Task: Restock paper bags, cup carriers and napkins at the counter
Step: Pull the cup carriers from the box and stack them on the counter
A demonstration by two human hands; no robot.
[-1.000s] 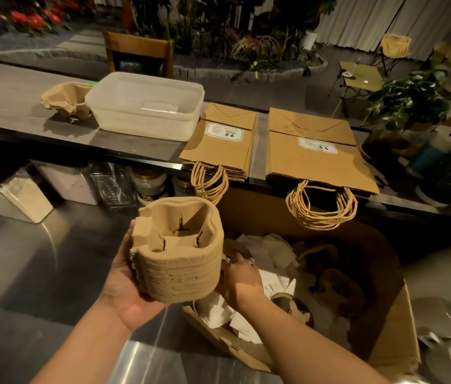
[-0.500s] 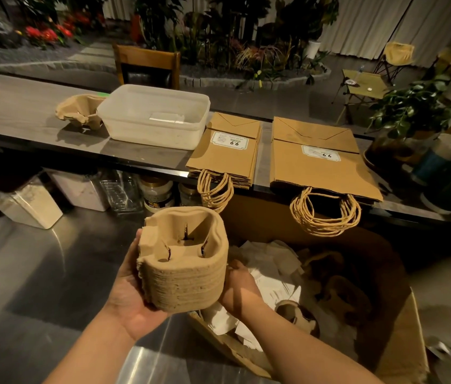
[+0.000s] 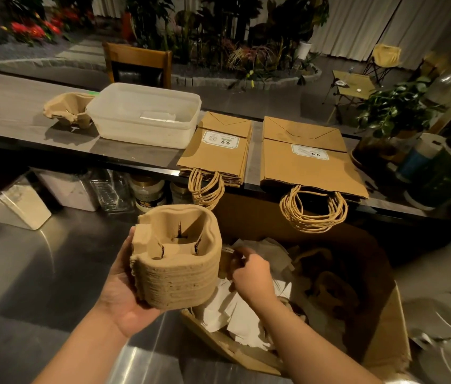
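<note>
My left hand cradles a tall stack of brown pulp cup carriers from below and from the left, above the steel worktop. My right hand is at the stack's right side with its fingers curled on the brown edge there. Under that hand stands an open cardboard box holding white napkins and more brown carriers. On the counter lie a small stack of paper bags and a larger stack of paper bags, handles hanging over the near edge. A lone cup carrier sits at the counter's left.
A translucent plastic tub stands on the counter between the lone carrier and the bags. Jars and containers line the shelf under the counter. White plates are at the right edge. A potted plant stands at the counter's right end.
Both hands have stayed with the stack. My right hand has slid slightly away from the stack's side, its fingers now hooked on the right edge. The camera has tilted a little.
</note>
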